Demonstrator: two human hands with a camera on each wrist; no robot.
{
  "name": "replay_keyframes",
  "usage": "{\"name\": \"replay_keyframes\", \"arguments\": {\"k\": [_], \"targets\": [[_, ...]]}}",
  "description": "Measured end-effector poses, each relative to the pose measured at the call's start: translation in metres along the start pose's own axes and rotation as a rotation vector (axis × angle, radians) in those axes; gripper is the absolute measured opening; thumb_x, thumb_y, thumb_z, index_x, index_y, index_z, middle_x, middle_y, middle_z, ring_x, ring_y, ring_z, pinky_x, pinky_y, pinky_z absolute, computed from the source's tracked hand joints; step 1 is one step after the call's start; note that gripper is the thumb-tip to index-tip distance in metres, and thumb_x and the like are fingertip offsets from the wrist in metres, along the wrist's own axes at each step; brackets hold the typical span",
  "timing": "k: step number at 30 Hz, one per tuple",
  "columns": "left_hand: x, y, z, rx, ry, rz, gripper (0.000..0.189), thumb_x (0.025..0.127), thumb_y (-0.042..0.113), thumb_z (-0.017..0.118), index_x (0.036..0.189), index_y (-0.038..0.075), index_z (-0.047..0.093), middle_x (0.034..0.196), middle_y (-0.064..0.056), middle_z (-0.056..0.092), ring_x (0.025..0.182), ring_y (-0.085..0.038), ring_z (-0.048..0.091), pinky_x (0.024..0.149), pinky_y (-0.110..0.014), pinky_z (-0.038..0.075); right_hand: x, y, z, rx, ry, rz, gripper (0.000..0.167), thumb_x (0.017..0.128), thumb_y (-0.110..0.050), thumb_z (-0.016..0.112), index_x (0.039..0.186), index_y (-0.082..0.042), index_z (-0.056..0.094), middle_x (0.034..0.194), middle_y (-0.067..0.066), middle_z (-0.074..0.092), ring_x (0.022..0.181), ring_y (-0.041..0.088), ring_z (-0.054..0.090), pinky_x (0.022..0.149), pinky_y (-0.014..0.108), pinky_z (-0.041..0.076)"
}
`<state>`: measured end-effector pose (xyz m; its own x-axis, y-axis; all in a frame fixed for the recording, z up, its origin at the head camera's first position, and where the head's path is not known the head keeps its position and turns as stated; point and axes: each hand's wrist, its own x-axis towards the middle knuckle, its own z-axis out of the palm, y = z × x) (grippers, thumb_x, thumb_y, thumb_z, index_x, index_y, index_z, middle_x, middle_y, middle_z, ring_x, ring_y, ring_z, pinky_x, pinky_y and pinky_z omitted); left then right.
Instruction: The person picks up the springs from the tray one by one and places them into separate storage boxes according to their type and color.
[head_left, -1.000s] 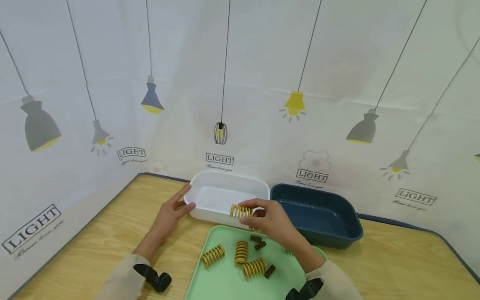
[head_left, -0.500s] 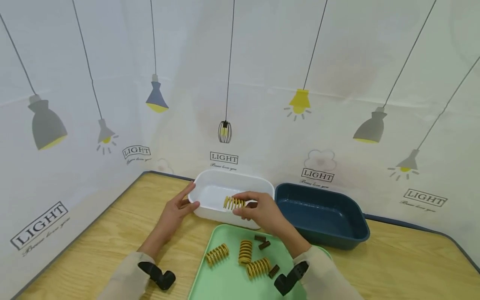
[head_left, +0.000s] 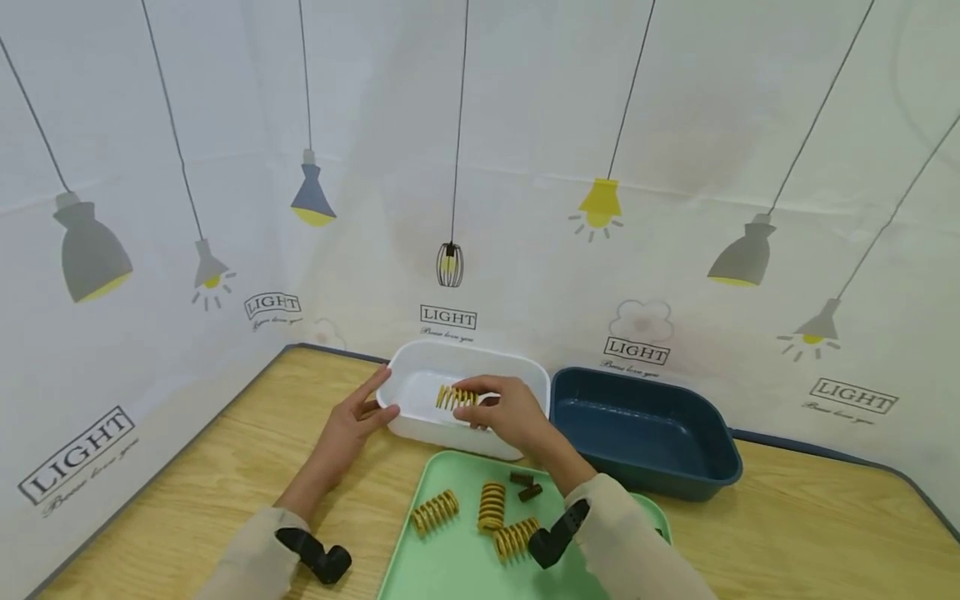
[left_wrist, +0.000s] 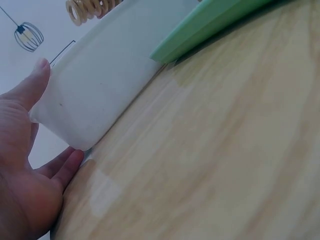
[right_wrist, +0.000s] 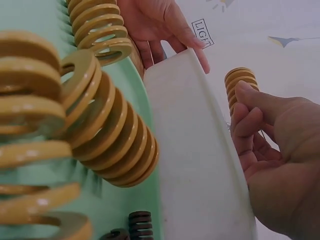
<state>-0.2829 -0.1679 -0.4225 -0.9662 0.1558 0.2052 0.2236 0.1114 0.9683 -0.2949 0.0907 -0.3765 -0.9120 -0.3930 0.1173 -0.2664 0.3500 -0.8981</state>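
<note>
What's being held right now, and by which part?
Right hand: a yellow coil spring, pinched by its right end in the head view. Left hand: the white bin, held at its left end.

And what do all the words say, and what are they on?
"LIGHT": five times, in boxes on the wall.
"love you": seems to end the curly writing underneath; its first word is too blurred.
No writing I can see on the springs, white bin or blue bin.
</note>
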Motion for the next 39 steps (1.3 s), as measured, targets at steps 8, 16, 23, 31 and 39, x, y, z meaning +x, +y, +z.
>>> {"name": "replay_keyframes", "arguments": {"k": [8, 16, 23, 31, 39], "targets": [[-0.004, 0.008, 0.001, 0.024, 0.003, -0.019, 0.064, 0.094, 0.019, 0.063, 0.15, 0.011, 0.033, 0.157, -0.003, 0.022, 0.129, -0.036, 0.041, 0.102, -0.043, 0.034, 0.009, 0.004, 0.004, -0.009, -0.011, 0.003, 0.034, 0.085, -0.02, 0.074, 0.118, -0.017, 0.068, 0.102, 0.0, 0.067, 0.076, 0.019, 0.065, 0.066, 0.034, 0.053], [0.002, -0.006, -0.003, 0.011, 0.016, -0.037, 0.064, 0.093, 0.019, 0.064, 0.15, 0.015, 0.034, 0.156, 0.001, 0.023, 0.129, -0.035, 0.042, 0.1, -0.038, 0.037, 0.023, 0.008, 0.006, -0.008, -0.017, 0.012, 0.034, 0.084, -0.019, 0.075, 0.117, -0.012, 0.069, 0.1, 0.003, 0.068, 0.074, 0.019, 0.064, 0.067, 0.033, 0.053], [0.008, -0.025, -0.004, -0.003, 0.016, -0.01, 0.065, 0.092, 0.026, 0.066, 0.149, 0.023, 0.036, 0.155, 0.007, 0.025, 0.128, -0.03, 0.043, 0.097, -0.029, 0.04, 0.03, 0.013, 0.003, -0.057, -0.005, 0.057, 0.034, 0.084, -0.017, 0.076, 0.117, -0.011, 0.069, 0.107, 0.003, 0.067, 0.073, 0.017, 0.064, 0.067, 0.032, 0.053], [0.009, -0.025, -0.005, 0.01, 0.025, 0.003, 0.063, 0.092, 0.026, 0.065, 0.149, 0.023, 0.037, 0.155, 0.007, 0.026, 0.128, -0.031, 0.044, 0.099, -0.036, 0.039, 0.037, 0.01, 0.008, -0.135, -0.025, 0.091, 0.033, 0.083, -0.018, 0.077, 0.115, -0.013, 0.07, 0.11, 0.005, 0.065, 0.073, 0.016, 0.065, 0.065, 0.032, 0.053], [0.011, -0.028, -0.003, 0.006, 0.03, 0.004, 0.065, 0.09, 0.027, 0.067, 0.148, 0.022, 0.038, 0.155, 0.007, 0.026, 0.128, -0.032, 0.044, 0.098, -0.037, 0.04, 0.05, 0.022, 0.015, -0.183, -0.043, 0.091, 0.031, 0.08, -0.018, 0.079, 0.11, -0.012, 0.073, 0.102, 0.003, 0.068, 0.071, 0.015, 0.064, 0.065, 0.029, 0.052]]}}
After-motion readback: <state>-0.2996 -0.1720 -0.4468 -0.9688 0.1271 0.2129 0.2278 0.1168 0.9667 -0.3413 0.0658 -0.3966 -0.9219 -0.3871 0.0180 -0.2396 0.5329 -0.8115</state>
